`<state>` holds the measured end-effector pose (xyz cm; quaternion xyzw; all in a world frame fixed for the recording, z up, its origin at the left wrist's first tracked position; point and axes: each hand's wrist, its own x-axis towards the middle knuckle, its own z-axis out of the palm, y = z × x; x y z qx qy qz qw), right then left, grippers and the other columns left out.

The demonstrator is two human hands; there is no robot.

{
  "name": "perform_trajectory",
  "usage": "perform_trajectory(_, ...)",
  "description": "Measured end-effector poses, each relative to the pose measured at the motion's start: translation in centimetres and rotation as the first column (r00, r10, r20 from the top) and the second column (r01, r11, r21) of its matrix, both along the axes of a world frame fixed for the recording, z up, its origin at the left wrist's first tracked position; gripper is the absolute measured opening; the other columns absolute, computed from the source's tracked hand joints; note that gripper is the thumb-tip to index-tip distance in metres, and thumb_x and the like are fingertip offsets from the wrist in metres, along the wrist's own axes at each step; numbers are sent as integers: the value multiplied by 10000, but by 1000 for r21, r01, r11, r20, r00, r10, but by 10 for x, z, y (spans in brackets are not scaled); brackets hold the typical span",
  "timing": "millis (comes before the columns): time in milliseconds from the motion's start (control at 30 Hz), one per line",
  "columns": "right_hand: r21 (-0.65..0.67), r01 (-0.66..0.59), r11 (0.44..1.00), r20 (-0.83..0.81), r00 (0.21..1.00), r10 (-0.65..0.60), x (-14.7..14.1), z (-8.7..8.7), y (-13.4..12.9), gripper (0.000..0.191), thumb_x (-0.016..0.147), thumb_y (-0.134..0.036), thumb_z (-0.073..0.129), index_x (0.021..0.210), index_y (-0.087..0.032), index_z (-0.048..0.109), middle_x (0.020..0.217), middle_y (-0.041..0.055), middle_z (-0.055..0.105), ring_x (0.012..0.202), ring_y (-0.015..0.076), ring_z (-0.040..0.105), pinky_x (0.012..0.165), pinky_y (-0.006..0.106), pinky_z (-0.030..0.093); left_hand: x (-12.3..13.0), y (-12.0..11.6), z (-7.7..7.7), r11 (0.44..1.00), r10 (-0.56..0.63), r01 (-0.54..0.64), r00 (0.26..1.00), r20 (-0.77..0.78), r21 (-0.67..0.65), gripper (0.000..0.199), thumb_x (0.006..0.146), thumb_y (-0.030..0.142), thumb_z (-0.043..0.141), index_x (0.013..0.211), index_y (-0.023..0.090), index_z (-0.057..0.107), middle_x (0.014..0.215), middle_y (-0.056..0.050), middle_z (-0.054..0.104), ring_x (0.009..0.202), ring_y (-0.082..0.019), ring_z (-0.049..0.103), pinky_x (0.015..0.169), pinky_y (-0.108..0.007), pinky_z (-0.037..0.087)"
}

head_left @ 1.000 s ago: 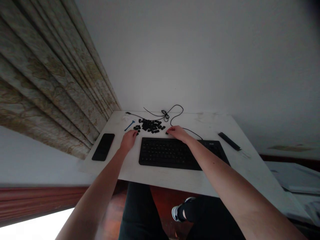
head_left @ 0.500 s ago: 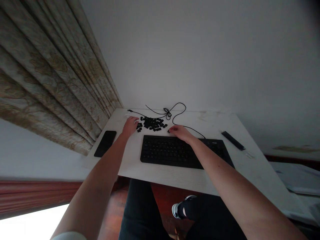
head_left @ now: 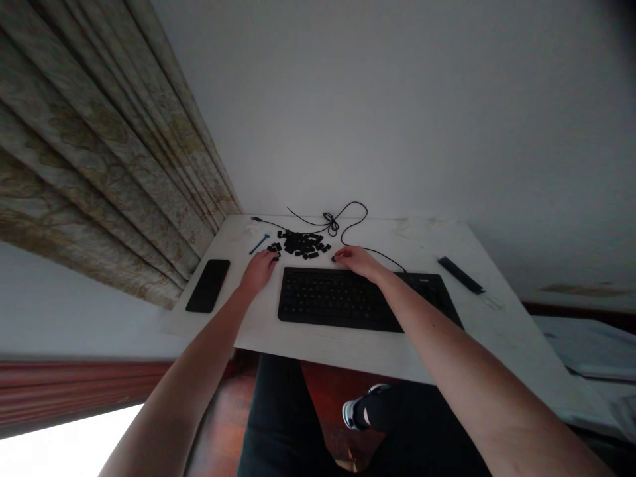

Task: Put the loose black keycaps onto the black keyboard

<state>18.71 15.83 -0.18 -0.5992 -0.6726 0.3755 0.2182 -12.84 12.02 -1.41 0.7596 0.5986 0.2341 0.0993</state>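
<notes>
Black keycaps lie in a loose pile toward the back of the white desk. My left hand is at the pile's near left edge, its fingers bent together on a keycap; the exact grip is hard to see. To the right of the pile, my right hand pinches a small black keycap between thumb and fingertips, just above the back edge of a black keyboard. My right forearm hides part of the keyboard. A blue stick-like tool lies left of the pile.
A black phone lies at the desk's left side. The black cable loops behind the pile, its plug at the back left. A dark strip-shaped object sits on the right. Curtain and wall border the desk.
My left hand has drawn back toward me, from the left of the pile to its near edge, uncovering the blue tool. My right hand stays about where it was.
</notes>
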Motion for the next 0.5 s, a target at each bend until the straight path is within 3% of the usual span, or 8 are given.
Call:
perform_trajectory(133,-26,23,999,-44,999,-24,1,4,-4,224,830,-325,640,949,-167,744,882,64,733,721,161,611,671,266,428,7,-8,0,999,42,-45,986,160,19,296,877,120,487,1087,189,683,1067,-92,632,1009,-215,601,977,-382,466)
perform_trajectory(233,-19,58,998,-68,996,-60,2,5,-7,251,852,-324,605,979,-154,739,895,67,730,723,155,606,655,258,416,18,-15,5,994,107,-111,903,416,-15,260,867,150,512,1043,174,703,1041,-84,642,915,-182,615,922,-357,483)
perform_trajectory(300,21,69,997,-52,996,-68,1,5,-8,257,855,-318,598,983,-144,736,879,71,727,727,157,607,652,258,412,26,-22,9,984,175,-150,779,602,-93,211,847,200,567,997,162,710,998,-76,665,887,-173,619,898,-348,485)
perform_trajectory(367,83,81,993,-32,996,-78,0,4,-9,247,854,-311,600,974,-142,735,866,72,725,738,160,612,668,259,416,34,-30,13,970,243,-149,610,754,-192,218,810,255,630,988,156,707,949,-64,684,873,-168,622,875,-344,489)
perform_trajectory(500,185,109,977,-16,994,-108,-2,7,-13,227,860,-306,591,955,-152,727,836,60,718,738,160,616,690,260,428,46,-45,20,941,335,-62,306,891,-333,313,724,312,734,985,144,694,896,-52,689,796,-137,630,827,-323,504)
